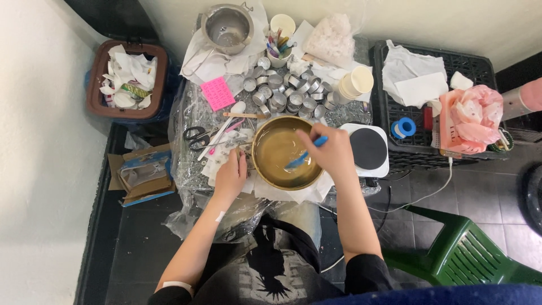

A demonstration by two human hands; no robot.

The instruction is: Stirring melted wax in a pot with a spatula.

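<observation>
1. The right hand (333, 149) is closed around the handle of a blue spatula (303, 155), whose blade dips into the cloudy yellowish liquid in a round brass-coloured metal bowl (265, 127).
2. The bowl sits at the front middle of a small table covered in crinkled clear plastic (189, 169), on white paper.
3. The left hand (230, 176) rests beside the bowl's left rim, fingers loosely curled and pointing toward it; it grips nothing, and whether it touches the rim cannot be told.
4. Just right of the bowl stands a white hot plate with a black round top (368, 148).
5. Behind the bowl lies a cluster of small empty silver metal cups (285, 90).
6. Black-handled scissors (196, 135) lie left of the bowl, near a pink sheet (217, 92).
7. A steel pot (227, 27) stands at the table's far edge.
</observation>
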